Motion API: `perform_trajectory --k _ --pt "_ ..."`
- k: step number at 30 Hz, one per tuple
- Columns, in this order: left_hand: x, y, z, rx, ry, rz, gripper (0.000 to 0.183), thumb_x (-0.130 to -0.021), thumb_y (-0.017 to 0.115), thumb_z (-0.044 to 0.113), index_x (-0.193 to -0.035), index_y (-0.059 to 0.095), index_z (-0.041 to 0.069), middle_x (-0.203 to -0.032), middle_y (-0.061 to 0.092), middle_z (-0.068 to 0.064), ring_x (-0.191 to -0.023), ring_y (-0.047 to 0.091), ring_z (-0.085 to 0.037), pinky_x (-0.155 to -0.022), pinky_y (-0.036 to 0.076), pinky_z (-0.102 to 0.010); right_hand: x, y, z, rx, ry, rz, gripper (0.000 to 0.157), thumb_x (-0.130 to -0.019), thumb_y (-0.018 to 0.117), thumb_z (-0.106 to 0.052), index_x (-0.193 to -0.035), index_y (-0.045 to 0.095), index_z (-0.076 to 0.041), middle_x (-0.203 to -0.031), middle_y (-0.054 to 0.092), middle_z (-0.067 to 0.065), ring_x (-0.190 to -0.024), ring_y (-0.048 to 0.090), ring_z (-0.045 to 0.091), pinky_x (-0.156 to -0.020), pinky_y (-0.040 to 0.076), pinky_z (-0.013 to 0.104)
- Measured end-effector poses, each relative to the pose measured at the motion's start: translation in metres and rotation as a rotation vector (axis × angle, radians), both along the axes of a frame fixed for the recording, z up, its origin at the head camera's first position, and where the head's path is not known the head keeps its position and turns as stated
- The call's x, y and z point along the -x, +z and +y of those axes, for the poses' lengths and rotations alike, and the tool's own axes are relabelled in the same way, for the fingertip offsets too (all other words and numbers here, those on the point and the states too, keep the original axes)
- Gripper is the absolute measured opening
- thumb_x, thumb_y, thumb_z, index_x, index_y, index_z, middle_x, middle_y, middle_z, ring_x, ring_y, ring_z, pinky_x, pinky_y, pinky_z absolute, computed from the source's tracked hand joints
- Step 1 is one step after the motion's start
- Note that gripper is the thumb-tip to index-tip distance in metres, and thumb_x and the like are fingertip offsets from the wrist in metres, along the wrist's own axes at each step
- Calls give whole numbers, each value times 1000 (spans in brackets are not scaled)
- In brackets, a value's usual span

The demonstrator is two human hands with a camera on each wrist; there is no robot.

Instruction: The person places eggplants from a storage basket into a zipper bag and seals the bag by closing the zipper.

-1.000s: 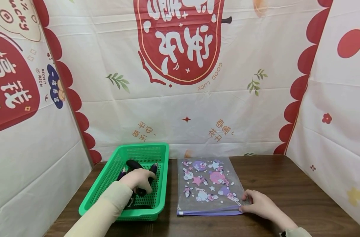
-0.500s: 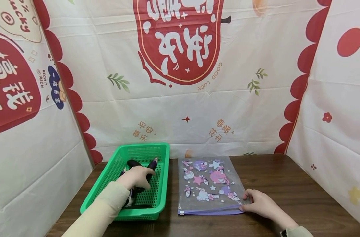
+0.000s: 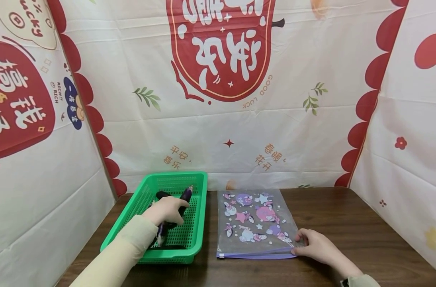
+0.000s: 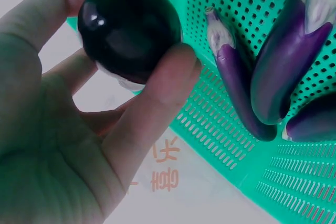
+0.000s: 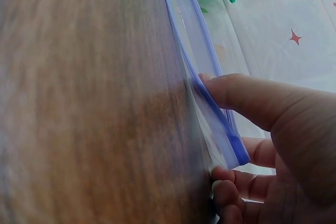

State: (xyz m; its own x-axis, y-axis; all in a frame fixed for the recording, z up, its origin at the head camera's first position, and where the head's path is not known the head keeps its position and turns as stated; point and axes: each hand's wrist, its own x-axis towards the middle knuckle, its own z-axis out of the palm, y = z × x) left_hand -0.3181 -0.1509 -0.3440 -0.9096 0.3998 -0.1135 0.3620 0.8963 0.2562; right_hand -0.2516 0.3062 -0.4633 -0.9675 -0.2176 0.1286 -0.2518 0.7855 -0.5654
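Note:
In the head view, my left hand (image 3: pixel 165 211) is over the green basket (image 3: pixel 204 215). It grips a dark purple eggplant (image 4: pixel 128 27), whose rounded end faces the left wrist camera between thumb and fingers. Other eggplants (image 4: pixel 291 61) lie in the basket below, partly covered by the hand from above. On the table, my right hand (image 3: pixel 316 247) pinches the near right corner of a clear zip bag (image 3: pixel 246 223) printed with cartoon rabbits and stars. The two sides of its purple zip strip (image 5: pixel 207 95) stand a little apart near the thumb. A white slider (image 3: pixel 221 255) sits at the strip's left end.
A brown wooden table (image 3: pixel 325 211) carries the basket and the bag side by side, a narrow strip of wood between them. A printed white cloth (image 3: pixel 218 131) hangs behind the table and along both sides.
My left hand has stayed over the basket and shifted slightly; more of the gripped eggplant's stem end shows beyond the fingers. My right hand keeps its pinch on the bag corner.

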Motion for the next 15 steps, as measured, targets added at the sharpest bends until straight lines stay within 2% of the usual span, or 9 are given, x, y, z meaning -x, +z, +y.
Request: perform_trajectory --k 4,10,15 --pt "1 2 1 21 -8 17 55 -76 72 5 -128 63 19 -128 58 -12 -70 47 -20 -59 37 -37 1 -1 1 -3 -11 -2 33 -73 81 -35 -87 60 -13 -68 45 -3 -59 40 9 -53 32 27" --pt "0 2 1 17 -1 9 55 -76 72 6 -129 63 20 -129 57 -12 -64 46 -19 -57 36 -36 1 -6 1 -3 -26 13 34 -72 81 -36 -87 59 -14 -67 45 -3 -59 40 8 -53 32 27" --pt "-2 3 -1 15 1 26 55 -75 75 9 -128 64 22 -129 57 -14 -75 48 -21 -56 37 -35 1 -9 0 -8 -23 19 34 -72 82 -37 -86 59 -15 -66 45 -4 -58 40 7 -53 32 26"
